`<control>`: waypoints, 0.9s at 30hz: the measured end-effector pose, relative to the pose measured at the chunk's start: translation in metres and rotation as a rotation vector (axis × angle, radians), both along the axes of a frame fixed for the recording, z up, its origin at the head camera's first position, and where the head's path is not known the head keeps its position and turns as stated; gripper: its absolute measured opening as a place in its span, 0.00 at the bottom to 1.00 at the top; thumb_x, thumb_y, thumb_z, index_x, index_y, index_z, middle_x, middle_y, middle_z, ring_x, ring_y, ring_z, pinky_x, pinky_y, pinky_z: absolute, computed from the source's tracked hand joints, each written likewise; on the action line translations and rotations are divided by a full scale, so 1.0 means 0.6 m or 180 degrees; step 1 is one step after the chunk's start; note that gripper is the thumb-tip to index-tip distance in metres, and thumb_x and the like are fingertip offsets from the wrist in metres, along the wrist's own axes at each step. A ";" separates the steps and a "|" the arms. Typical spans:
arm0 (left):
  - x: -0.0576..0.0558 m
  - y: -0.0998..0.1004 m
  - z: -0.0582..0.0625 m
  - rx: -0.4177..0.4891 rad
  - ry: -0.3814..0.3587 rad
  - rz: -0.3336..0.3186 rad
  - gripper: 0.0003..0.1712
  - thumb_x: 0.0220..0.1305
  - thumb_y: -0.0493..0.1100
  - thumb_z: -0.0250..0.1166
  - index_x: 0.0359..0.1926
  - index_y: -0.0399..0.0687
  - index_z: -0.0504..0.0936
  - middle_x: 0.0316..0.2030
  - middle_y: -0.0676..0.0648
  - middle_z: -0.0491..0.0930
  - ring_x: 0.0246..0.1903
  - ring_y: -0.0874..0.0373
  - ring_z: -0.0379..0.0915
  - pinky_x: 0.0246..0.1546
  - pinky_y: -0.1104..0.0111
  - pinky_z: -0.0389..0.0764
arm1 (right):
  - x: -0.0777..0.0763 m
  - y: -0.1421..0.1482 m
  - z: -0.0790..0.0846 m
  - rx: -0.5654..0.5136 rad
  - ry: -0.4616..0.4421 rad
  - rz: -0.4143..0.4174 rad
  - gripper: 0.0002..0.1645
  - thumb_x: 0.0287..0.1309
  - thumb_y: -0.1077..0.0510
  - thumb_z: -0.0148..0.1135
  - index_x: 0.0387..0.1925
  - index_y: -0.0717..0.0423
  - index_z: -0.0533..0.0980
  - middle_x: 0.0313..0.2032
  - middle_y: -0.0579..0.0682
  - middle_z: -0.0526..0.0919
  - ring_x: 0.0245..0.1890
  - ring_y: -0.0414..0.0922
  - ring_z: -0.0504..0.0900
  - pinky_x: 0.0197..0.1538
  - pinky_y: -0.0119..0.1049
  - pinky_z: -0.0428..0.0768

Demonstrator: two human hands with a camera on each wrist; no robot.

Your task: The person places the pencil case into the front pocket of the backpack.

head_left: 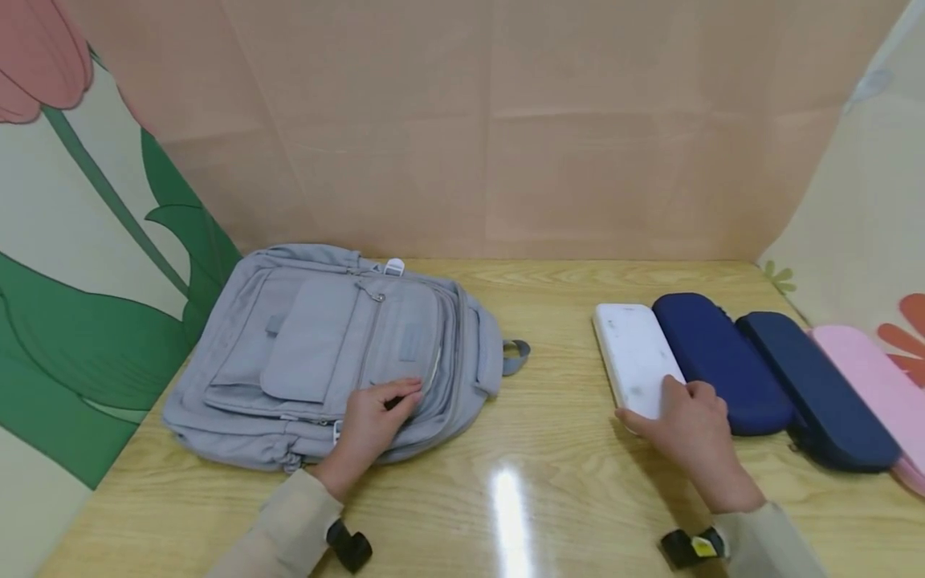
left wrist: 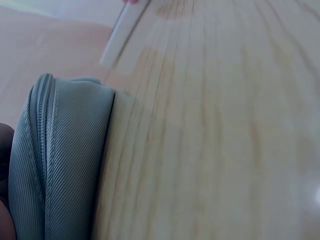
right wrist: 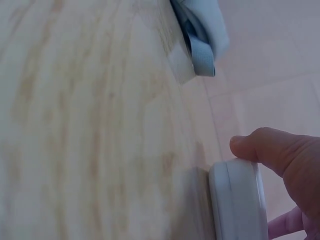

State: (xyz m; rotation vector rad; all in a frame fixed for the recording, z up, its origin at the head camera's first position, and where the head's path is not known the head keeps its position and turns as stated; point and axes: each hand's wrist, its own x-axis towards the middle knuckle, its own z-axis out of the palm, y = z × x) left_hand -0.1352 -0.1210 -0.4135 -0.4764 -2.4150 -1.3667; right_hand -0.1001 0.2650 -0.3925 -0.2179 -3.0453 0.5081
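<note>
A grey backpack (head_left: 311, 337) lies flat on the table, its top handle pointing right. At the curved zipped edge of its front pocket, my left hand (head_left: 376, 417) pinches the fabric between thumb and fingers. The zipped side of the backpack (left wrist: 75, 150) fills the left of the left wrist view. Over on the right, a white rounded case (head_left: 636, 353) lies on the table. My right hand (head_left: 694, 425) holds its near end, thumb on the left side and fingers toward the right. The right wrist view shows the thumb (right wrist: 270, 150) at the edge of the white case (right wrist: 237, 200).
Right of the white case lie a blue case (head_left: 723, 361), a dark navy case (head_left: 817, 385) and a pink case (head_left: 867, 369), side by side. A tan backdrop (head_left: 506, 136) stands behind the wooden table (head_left: 549, 321). The backpack's handle loop (head_left: 516, 357) sticks out toward the cases.
</note>
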 end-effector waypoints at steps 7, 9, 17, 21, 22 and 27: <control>0.001 0.001 0.002 0.0034 0.0032 0.0051 0.04 0.54 0.35 0.67 0.31 0.40 0.86 0.36 0.45 0.85 0.38 0.53 0.82 0.35 0.67 0.81 | -0.003 -0.001 -0.002 -0.0106 0.0016 -0.0098 0.56 0.40 0.28 0.64 0.50 0.75 0.63 0.43 0.79 0.62 0.43 0.74 0.59 0.36 0.59 0.65; 0.001 0.000 0.002 0.0078 -0.0008 0.0082 0.03 0.54 0.35 0.67 0.31 0.40 0.86 0.35 0.45 0.85 0.37 0.53 0.82 0.34 0.68 0.81 | -0.004 -0.001 -0.004 -0.0111 0.0043 -0.0128 0.57 0.39 0.28 0.64 0.49 0.76 0.63 0.42 0.79 0.62 0.41 0.73 0.59 0.35 0.59 0.64; 0.000 -0.004 0.009 0.0350 -0.0335 0.0235 0.04 0.55 0.38 0.67 0.32 0.43 0.86 0.33 0.45 0.85 0.31 0.60 0.81 0.30 0.74 0.79 | -0.011 -0.003 -0.010 0.0023 0.0572 -0.0105 0.44 0.37 0.39 0.68 0.38 0.77 0.68 0.31 0.72 0.72 0.37 0.66 0.67 0.41 0.58 0.59; -0.001 -0.008 0.018 0.0636 -0.0439 0.0338 0.04 0.55 0.37 0.67 0.32 0.41 0.86 0.32 0.44 0.85 0.28 0.68 0.77 0.28 0.76 0.77 | -0.012 -0.005 -0.008 -0.0087 0.0718 -0.0199 0.46 0.36 0.43 0.67 0.45 0.79 0.67 0.39 0.76 0.70 0.42 0.67 0.65 0.47 0.61 0.56; -0.001 -0.009 0.020 0.0687 -0.0437 0.0360 0.05 0.55 0.38 0.67 0.32 0.41 0.86 0.32 0.43 0.85 0.28 0.69 0.76 0.28 0.77 0.76 | -0.013 -0.006 -0.008 -0.0115 0.0734 -0.0221 0.47 0.36 0.44 0.67 0.47 0.79 0.66 0.41 0.76 0.69 0.43 0.67 0.64 0.47 0.61 0.55; -0.004 -0.015 0.038 0.1033 -0.0470 0.0504 0.06 0.55 0.38 0.67 0.31 0.38 0.85 0.29 0.46 0.85 0.24 0.68 0.74 0.24 0.77 0.74 | -0.011 -0.005 -0.008 -0.0268 0.0788 -0.0278 0.46 0.34 0.47 0.68 0.48 0.79 0.66 0.42 0.76 0.69 0.45 0.67 0.62 0.49 0.62 0.53</control>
